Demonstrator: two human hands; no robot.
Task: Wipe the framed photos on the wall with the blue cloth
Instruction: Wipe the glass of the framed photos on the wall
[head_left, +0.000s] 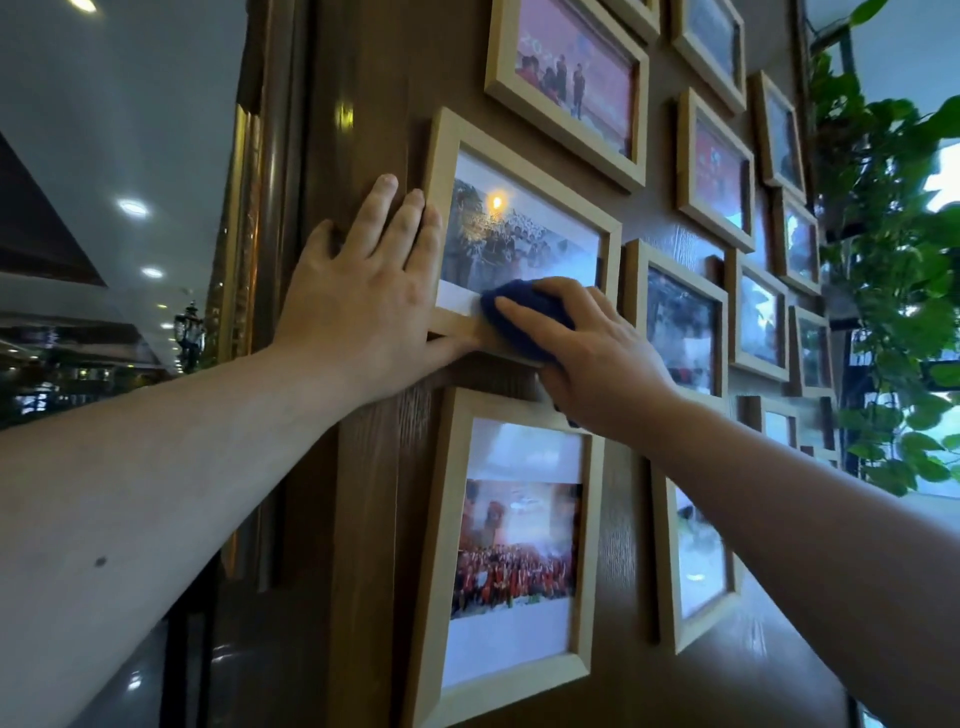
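Several light wooden framed photos hang on a brown wooden wall. My right hand (587, 353) presses a bunched blue cloth (519, 312) against the lower edge of the middle left frame (524, 234), over its glass and bottom rail. My left hand (363, 291) lies flat against the wall, fingers spread, touching that frame's left side and lower left corner. Directly below hangs another framed photo (509, 551) of a crowd in red.
More frames fill the wall above (571, 83) and to the right (680, 322). A leafy green plant (893, 260) hangs at the far right by a window. To the left, a gilded frame edge (244, 234) and a dim hall with ceiling lights.
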